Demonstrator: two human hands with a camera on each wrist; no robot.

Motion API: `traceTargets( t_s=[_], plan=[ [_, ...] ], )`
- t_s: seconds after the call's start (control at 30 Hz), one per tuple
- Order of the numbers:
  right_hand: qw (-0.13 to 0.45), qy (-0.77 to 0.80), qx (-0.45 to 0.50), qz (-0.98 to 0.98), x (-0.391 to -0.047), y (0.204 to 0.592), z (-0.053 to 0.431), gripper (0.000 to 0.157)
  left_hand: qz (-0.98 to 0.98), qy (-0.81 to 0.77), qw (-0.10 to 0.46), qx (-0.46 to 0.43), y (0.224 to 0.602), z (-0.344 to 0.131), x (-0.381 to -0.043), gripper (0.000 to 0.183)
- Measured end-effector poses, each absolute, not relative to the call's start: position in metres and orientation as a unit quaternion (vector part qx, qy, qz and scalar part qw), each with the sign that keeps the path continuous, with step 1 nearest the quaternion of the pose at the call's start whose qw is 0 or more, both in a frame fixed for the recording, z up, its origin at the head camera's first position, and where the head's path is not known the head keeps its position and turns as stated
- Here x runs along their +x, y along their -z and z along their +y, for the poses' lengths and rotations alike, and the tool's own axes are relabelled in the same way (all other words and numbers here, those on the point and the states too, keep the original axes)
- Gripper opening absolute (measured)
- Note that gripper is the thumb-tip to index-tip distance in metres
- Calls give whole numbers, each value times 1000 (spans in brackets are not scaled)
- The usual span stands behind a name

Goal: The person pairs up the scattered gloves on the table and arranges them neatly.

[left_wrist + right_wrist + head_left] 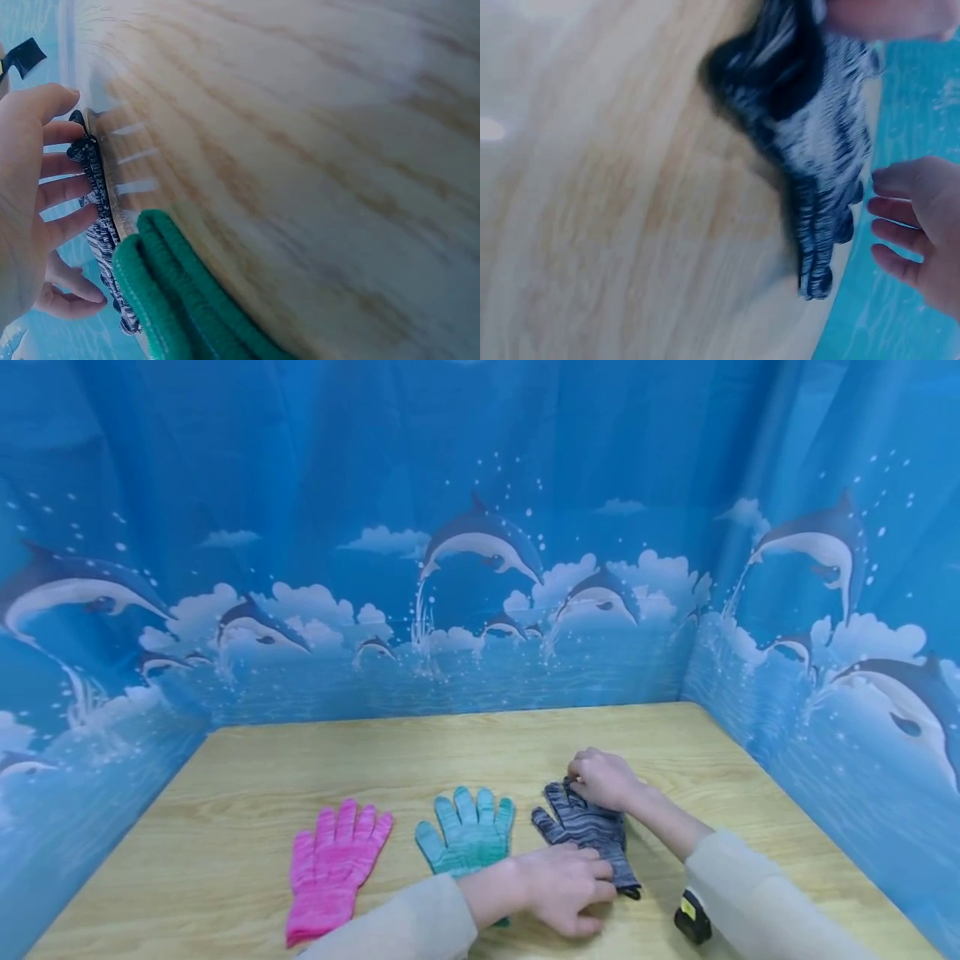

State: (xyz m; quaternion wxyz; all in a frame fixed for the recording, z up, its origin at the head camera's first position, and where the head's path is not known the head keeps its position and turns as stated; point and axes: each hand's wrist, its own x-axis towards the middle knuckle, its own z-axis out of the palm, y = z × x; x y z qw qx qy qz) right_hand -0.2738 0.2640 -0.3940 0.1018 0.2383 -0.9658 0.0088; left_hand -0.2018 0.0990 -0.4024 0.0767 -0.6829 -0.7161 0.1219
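Note:
A black-and-grey knitted glove (592,831) lies at the right of the row, fingers pointing away from me. At its far end my right hand (603,779) has curled fingers and pinches a fingertip of this glove. My left hand (558,889) is over the cuff end, its lightly bent fingers touching the glove; in the left wrist view the thumb stands apart from the fingers. In the right wrist view the grey glove (821,142) appears edge-on with a blurred dark fold close up. My left forearm partly covers the green glove (468,835).
A pink glove (337,868) lies flat on the left of the wooden table (450,747). A black tape measure with a yellow label (692,917) sits beside my right sleeve. Blue dolphin-print curtains (337,527) enclose the table's back and sides.

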Motion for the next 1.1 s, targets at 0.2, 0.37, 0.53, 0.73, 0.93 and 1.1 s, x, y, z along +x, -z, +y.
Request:
traceTargets(
  t_s=[0.2,0.37,0.53,0.73,0.93,1.1],
  plan=[
    [48,-1,241,-969,-265,391,261,3,-715,-123,91,-682,401,97,-203,30],
    [52,-1,247,-968,-262,397,262,7,-713,-122,92,-684,403,97,-202,30],
    [60,3,250,-966,-261,399,261,11,-717,-119,80,-682,402,97,-202,32],
    [68,19,255,-964,-261,397,260,10,-716,-116,80,-684,401,97,-202,31],
    [102,-2,279,-955,-264,394,257,8,-714,-119,83,-685,402,98,-201,29],
    [106,-19,303,-947,-269,393,253,14,-714,-122,94,-683,403,98,-200,29]
  ],
)
